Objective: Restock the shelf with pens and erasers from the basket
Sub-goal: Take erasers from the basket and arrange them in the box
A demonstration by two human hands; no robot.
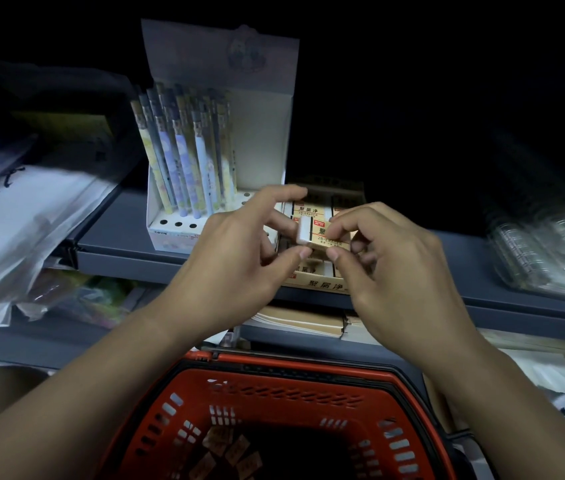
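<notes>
**Erasers partly shelved, more left in the basket**

Nearest me, the red basket (276, 393) still held several loose erasers (229, 448) in its dim bottom. Both my left hand (239, 251) and right hand (392, 265) pinched one eraser (315, 233) over the half-filled eraser box (326, 282) on the shelf (128, 258). Pens (184, 150) stood in their display; I judged none remained below, though darkness hid much.

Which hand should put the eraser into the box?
Probably the right hand: it pinches the wrapped body of the eraser and sits right over the eraser box. The left hand holds only the white end.
</notes>
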